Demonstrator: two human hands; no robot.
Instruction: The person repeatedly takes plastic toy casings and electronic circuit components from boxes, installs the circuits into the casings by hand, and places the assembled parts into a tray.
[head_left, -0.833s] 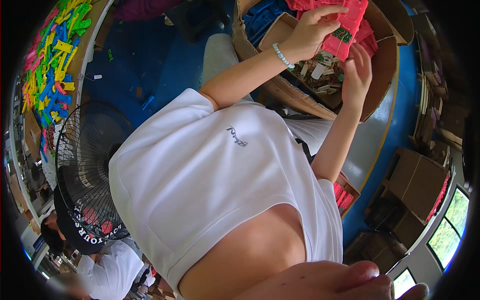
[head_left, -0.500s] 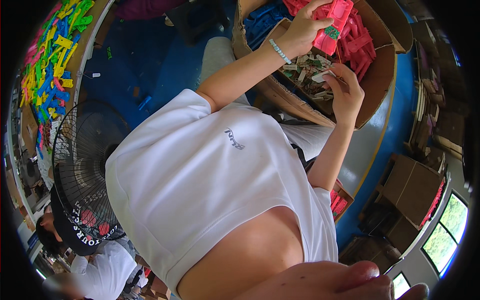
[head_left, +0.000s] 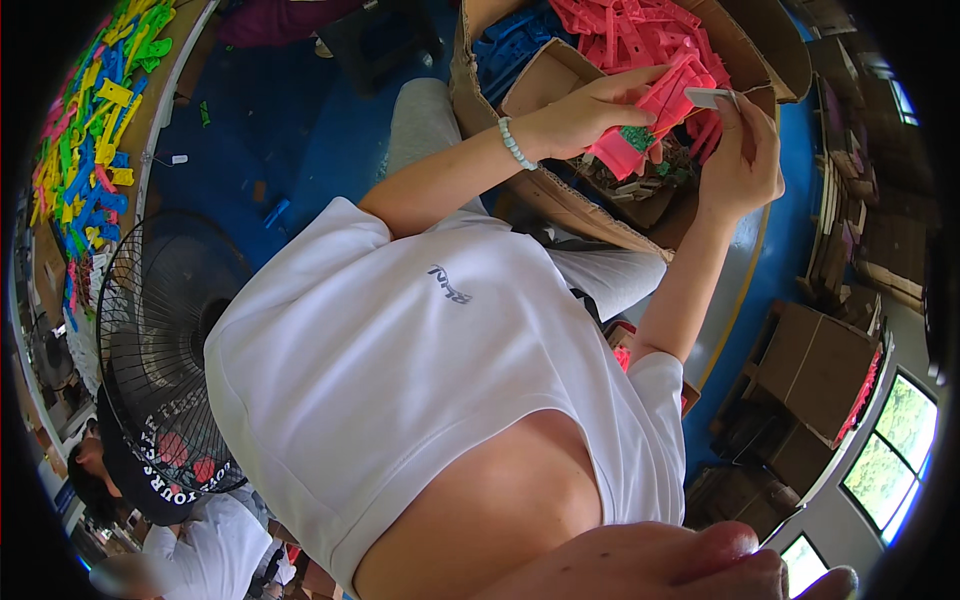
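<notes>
My left hand (head_left: 590,115), with a pale beaded bracelet at the wrist, is closed around a long pink plastic housing (head_left: 668,95). A small green circuit board (head_left: 637,138) shows at the housing's lower end. Fingers of my right hand (head_left: 745,165) pinch a flat white plastic piece (head_left: 706,97) just right of the housing's upper end. Thin wires run between the piece and the housing. Both hands are over a large open cardboard box (head_left: 590,215). Inside it lie loose pink housings (head_left: 620,35), blue plastic parts (head_left: 520,50) and small pale pieces, partly hidden by my hands.
A black wire-cage fan (head_left: 165,360) stands to my left. Beyond it, a table bears a heap of multicoloured plastic parts (head_left: 110,110). Another person in white (head_left: 215,545) is at lower left. Cardboard boxes (head_left: 815,370) are stacked at right, and a dark stool (head_left: 375,50) stands far off.
The pink housing has come lower and is tilted differently. My right hand has risen with the white piece, from below the housing to beside its upper end.
</notes>
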